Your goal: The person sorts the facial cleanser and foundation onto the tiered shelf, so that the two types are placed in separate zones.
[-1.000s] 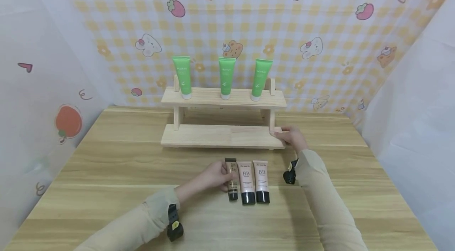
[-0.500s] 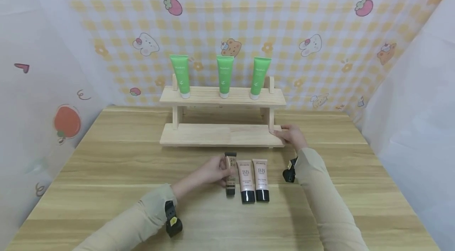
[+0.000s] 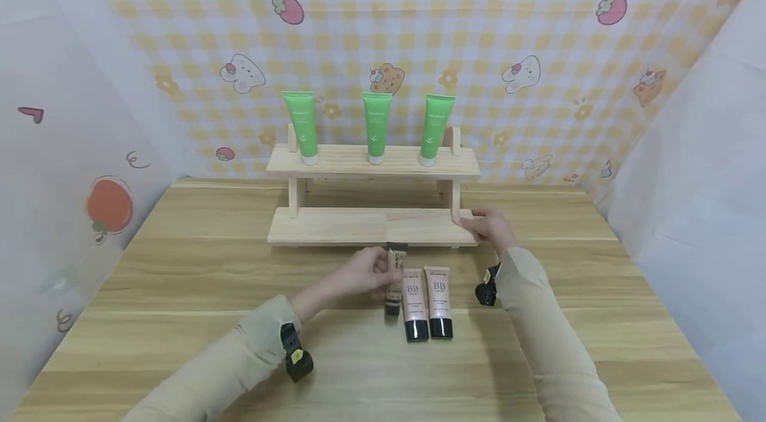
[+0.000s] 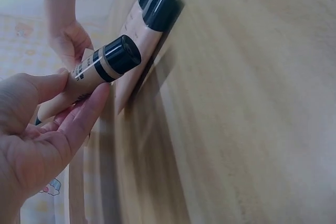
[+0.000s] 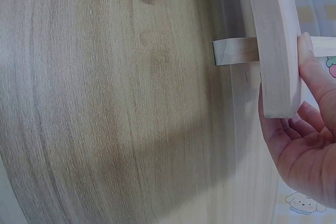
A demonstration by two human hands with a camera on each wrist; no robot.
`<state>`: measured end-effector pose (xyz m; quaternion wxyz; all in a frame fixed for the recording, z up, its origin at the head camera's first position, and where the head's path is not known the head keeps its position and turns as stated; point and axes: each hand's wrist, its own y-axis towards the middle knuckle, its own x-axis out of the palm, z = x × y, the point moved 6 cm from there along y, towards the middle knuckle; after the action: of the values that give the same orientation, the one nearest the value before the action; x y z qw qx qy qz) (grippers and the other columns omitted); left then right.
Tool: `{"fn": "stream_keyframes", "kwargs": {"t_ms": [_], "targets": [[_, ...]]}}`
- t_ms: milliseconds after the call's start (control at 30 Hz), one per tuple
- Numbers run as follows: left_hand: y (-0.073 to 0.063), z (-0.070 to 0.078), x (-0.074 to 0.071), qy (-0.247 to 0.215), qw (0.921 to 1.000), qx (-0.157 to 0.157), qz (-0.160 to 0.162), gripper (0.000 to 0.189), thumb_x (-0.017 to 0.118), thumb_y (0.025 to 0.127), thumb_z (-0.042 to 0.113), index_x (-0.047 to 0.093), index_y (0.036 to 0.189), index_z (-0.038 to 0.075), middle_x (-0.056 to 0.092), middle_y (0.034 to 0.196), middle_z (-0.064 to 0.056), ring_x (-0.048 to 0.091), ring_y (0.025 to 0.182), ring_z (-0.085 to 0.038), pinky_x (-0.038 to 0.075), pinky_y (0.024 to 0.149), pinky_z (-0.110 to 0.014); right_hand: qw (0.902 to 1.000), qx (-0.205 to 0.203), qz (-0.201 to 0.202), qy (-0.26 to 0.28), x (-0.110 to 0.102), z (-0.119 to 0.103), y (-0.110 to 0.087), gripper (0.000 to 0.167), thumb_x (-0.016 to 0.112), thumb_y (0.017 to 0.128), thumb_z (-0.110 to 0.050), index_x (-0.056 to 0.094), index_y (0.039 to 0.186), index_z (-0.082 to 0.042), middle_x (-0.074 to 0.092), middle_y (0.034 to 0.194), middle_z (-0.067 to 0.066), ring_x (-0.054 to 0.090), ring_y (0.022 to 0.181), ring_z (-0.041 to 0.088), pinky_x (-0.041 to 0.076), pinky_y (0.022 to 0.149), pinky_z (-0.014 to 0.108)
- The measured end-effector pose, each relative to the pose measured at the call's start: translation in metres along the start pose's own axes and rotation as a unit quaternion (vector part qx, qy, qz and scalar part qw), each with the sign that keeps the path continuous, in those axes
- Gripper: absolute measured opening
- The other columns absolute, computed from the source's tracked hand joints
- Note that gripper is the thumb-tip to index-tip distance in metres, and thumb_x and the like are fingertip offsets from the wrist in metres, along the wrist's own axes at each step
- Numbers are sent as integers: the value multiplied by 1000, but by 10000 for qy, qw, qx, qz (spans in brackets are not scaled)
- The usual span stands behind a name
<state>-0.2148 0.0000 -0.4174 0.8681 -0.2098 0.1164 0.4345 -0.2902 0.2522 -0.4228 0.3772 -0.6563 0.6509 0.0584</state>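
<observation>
My left hand (image 3: 366, 274) pinches a small tan tube with black ends (image 3: 393, 279) between thumb and fingers. In the left wrist view the tube (image 4: 86, 77) is lifted off the table, its black cap (image 4: 123, 54) toward the camera. Two pink BB cream tubes (image 3: 414, 302) lie side by side just right of it. My right hand (image 3: 492, 229) grips the right end of the lower board of a two-tier wooden rack (image 3: 335, 226). In the right wrist view, the thumb is on top of the board (image 5: 278, 51) and the fingers are curled beneath.
Three green tubes (image 3: 376, 129) stand on their caps, spaced along the rack's upper board (image 3: 341, 159). A patterned cloth (image 3: 335, 43) hangs behind the rack. The wooden table (image 3: 179, 289) extends around it, with white cloth at both sides.
My left hand has raised the tan tube off the table and moved it forward, toward the rack. The right hand keeps its grip on the lower board.
</observation>
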Motion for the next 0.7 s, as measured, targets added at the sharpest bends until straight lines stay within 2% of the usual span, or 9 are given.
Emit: {"fn": "stream_keyframes", "kwargs": {"t_ms": [67, 133, 233, 300, 367, 600, 700], "targets": [[2, 2, -1, 21, 10000, 16, 13, 35, 65, 83, 18, 51, 105, -7, 63, 86, -14, 64, 69, -28, 57, 62, -34, 10000, -12, 20, 42, 0, 0, 0, 74, 65, 83, -38, 36, 136, 4, 48, 64, -7, 41, 54, 4, 39, 55, 17], [4, 4, -2, -20, 10000, -35, -3, 35, 64, 83, 18, 51, 105, -5, 63, 87, -13, 64, 70, -27, 58, 63, -35, 10000, -3, 17, 76, 0, 0, 0, 74, 65, 83, -37, 36, 136, 5, 52, 71, -4, 43, 56, 4, 40, 55, 17], [8, 9, -5, 91, 10000, -3, 32, 36, 64, 84, 20, 51, 107, -4, 63, 90, -12, 63, 73, -23, 57, 67, -33, 9999, 75, 47, 64, 0, 0, 0, 72, 64, 83, -37, 36, 136, 4, 60, 96, 8, 45, 62, 5, 41, 58, 16], [11, 13, -7, 189, 9998, 63, 72, 37, 64, 84, 20, 50, 109, -3, 62, 93, -12, 61, 76, -19, 56, 69, -32, 9999, 94, 36, 17, 0, -1, -1, 72, 63, 84, -37, 35, 137, 4, 56, 115, 15, 46, 68, 5, 42, 60, 15], [16, 17, -9, 332, 9993, 145, 131, 37, 65, 84, 21, 50, 110, -1, 62, 94, -11, 61, 79, -17, 55, 71, -29, 9999, 103, 70, -16, 0, -1, -2, 72, 63, 84, -37, 35, 137, 3, 52, 124, 20, 46, 70, 7, 42, 61, 15], [29, 25, -9, 539, 9982, 173, 171, 35, 64, 84, 21, 52, 110, 0, 63, 94, -10, 60, 80, -15, 53, 70, -24, 9999, 126, 91, -34, 0, -1, -3, 73, 63, 84, -39, 35, 137, 2, 49, 128, 21, 50, 83, 12, 44, 73, 20], [33, 27, -9, 532, 9983, 147, 187, 37, 65, 84, 20, 52, 111, -3, 63, 93, -10, 60, 78, -15, 54, 69, -25, 9999, 81, 77, -57, 0, 0, -2, 72, 63, 84, -37, 36, 136, 4, 47, 131, 22, 51, 85, 12, 46, 71, 18]]}}
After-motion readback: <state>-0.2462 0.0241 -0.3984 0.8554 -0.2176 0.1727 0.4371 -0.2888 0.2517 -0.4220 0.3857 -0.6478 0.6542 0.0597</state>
